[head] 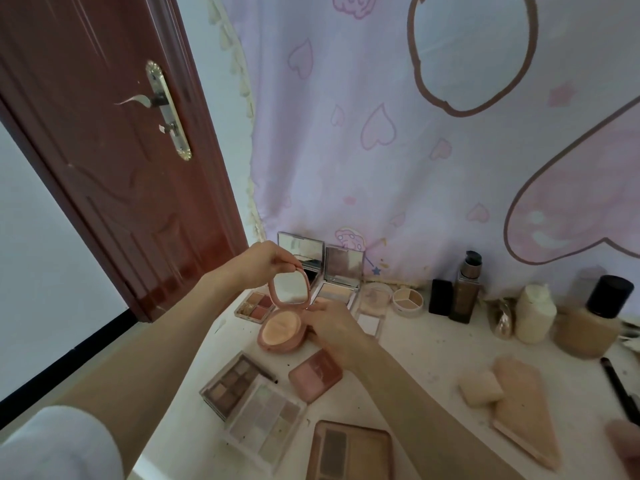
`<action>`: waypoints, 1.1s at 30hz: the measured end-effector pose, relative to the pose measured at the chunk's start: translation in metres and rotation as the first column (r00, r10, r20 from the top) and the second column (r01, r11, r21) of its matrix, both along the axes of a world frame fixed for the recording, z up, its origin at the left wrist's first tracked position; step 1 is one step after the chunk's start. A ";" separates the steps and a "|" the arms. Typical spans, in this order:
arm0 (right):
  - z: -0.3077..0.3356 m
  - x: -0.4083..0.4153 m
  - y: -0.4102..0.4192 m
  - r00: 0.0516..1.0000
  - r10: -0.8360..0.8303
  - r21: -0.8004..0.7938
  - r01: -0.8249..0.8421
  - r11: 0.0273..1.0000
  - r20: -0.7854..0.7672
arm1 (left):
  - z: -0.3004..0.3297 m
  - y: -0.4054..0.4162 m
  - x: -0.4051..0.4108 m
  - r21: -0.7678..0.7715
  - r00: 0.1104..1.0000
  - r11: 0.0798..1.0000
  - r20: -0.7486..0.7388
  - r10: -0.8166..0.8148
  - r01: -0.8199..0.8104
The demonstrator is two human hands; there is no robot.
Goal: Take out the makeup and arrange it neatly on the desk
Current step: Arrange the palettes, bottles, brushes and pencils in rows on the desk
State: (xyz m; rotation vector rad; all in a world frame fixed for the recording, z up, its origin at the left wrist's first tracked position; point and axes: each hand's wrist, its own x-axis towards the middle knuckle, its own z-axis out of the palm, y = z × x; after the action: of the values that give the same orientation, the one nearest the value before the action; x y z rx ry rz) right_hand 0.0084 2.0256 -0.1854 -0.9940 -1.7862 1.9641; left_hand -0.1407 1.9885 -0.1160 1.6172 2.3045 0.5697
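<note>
The pink compact (282,332) is found on the desk (415,348), lid raised upright on the far hinge. The lid's top edge is pinched by the left hand (258,263); the base's right side is gripped by the right hand (334,323), judged nearer for repositioning.

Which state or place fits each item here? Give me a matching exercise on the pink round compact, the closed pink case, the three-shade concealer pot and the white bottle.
Items:
1. pink round compact
2. closed pink case
3. three-shade concealer pot
4. white bottle

States or places:
A. lies shut on the desk, near the right forearm
B. stands at the right, beside the tan foundation bottle
C. lid open, held by both hands
D. sits open near the curtain, right of the mirrored palettes

Pairs: 1-C, 2-A, 3-D, 4-B
</note>
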 end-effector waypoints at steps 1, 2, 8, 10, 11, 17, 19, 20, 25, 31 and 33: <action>-0.001 0.001 -0.001 1.000 0.006 0.067 -0.006 0.998 0.009 | 0.000 0.001 0.000 -0.002 1.000 1.000 -0.004 -0.003 0.003; -0.001 0.002 -0.001 1.000 0.018 0.141 -0.021 0.990 0.020 | -0.001 0.003 0.001 -0.003 1.000 1.000 -0.013 -0.008 0.008; -0.009 0.011 -0.008 0.980 0.063 0.625 -0.170 0.762 0.190 | -0.003 0.008 0.002 -0.036 0.993 0.998 -0.104 -0.055 0.051; -0.011 0.010 -0.012 0.984 0.037 0.657 -0.145 0.740 0.175 | -0.004 0.009 0.002 -0.040 0.990 0.998 -0.130 -0.059 0.054; -0.013 0.009 -0.013 0.986 0.029 0.667 -0.132 0.733 0.165 | -0.004 0.009 0.002 -0.035 0.988 0.998 -0.141 -0.059 0.054; -0.018 0.005 -0.016 0.992 0.033 0.679 -0.106 0.727 0.119 | -0.008 0.007 -0.001 0.005 0.987 0.999 -0.150 -0.049 0.051; -0.019 0.007 -0.017 0.996 0.070 0.672 -0.089 0.735 0.055 | -0.011 0.007 -0.001 -0.007 0.989 0.999 -0.142 -0.047 0.047; -0.019 0.009 -0.018 0.996 0.082 0.672 -0.084 0.736 0.035 | -0.013 0.007 -0.001 -0.003 0.990 0.999 -0.133 -0.043 0.043; -0.024 0.008 -0.018 0.991 0.079 0.710 -0.135 0.691 0.111 | -0.015 0.005 0.001 0.100 0.994 0.995 -0.105 0.011 0.000; -0.022 0.011 -0.020 0.988 0.085 0.724 -0.153 0.673 0.130 | -0.016 -0.006 0.009 0.209 0.979 0.976 -0.180 0.094 -0.056; -0.018 0.020 -0.018 0.984 0.103 0.732 -0.179 0.657 0.148 | -0.016 -0.012 0.015 0.196 0.984 0.979 -0.155 0.085 -0.053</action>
State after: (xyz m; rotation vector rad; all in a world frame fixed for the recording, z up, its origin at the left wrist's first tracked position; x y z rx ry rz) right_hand 0.0284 2.0077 -0.2032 -0.6615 -2.4589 1.0213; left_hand -0.1255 1.9760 -0.1318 1.7331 2.4999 0.7200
